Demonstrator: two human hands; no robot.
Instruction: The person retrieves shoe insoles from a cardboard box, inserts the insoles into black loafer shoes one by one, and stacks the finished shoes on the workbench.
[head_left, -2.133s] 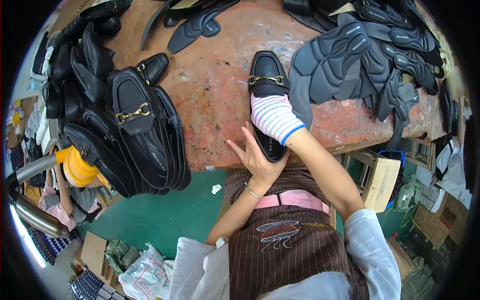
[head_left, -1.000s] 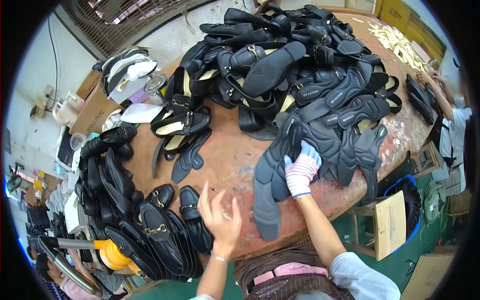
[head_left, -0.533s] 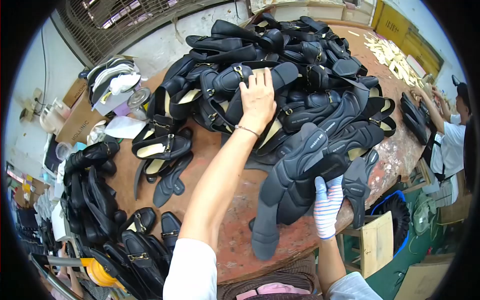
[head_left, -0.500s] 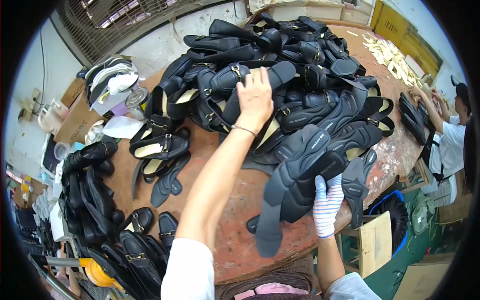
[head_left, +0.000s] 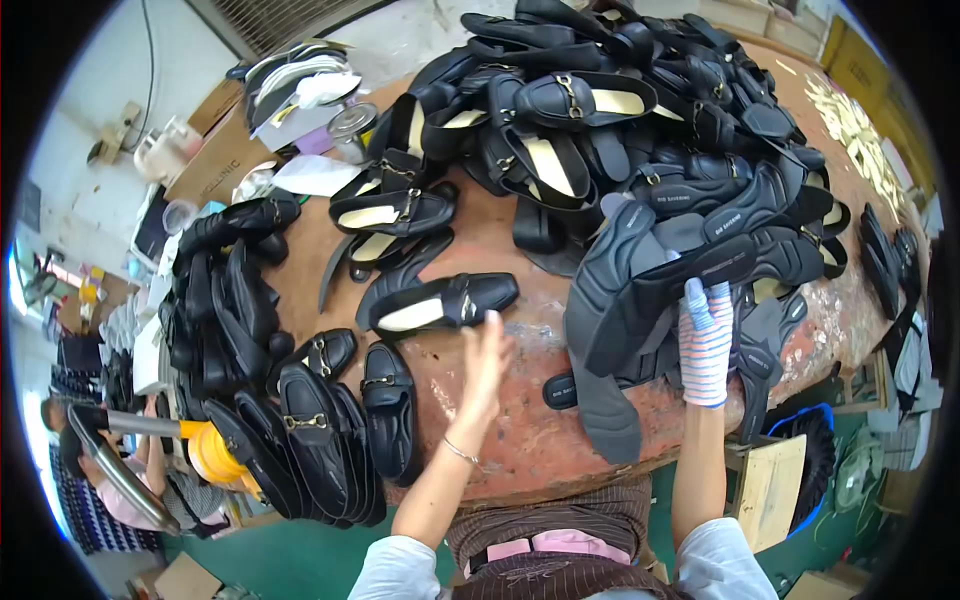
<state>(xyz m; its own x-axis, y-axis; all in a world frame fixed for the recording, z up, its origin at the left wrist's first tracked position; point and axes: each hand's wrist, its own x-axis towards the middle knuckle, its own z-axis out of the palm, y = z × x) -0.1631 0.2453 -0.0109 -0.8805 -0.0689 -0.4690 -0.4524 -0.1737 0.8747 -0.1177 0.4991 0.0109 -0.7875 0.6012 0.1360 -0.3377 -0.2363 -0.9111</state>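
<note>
Gripping a dark insole point(head_left: 640, 315), judged light, bendable and best held mid-length: right hand point(head_left: 705, 350), fingers narrow. Left hand point(head_left: 484, 370), fingers loosely open, near a loafer point(head_left: 490, 291) on the counter point(head_left: 500, 455).

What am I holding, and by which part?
Your right hand grips a black insole by its near edge, around mid-length. Your left hand holds nothing.

1. One camera on the person's head looks forward and down over the desk point(head_left: 530, 430).
2. It sits close above the body: the apron point(head_left: 555, 510) shows at the bottom.
3. It faces across the desk toward the wall point(head_left: 400, 40).
4. The left hand point(head_left: 486, 370) and right hand point(head_left: 706, 345), with its insoles point(head_left: 640, 330), lie nearer than the far shoe pile point(head_left: 640, 60).
5. Wide, curved coverage takes in the floor point(head_left: 320, 550).
</note>
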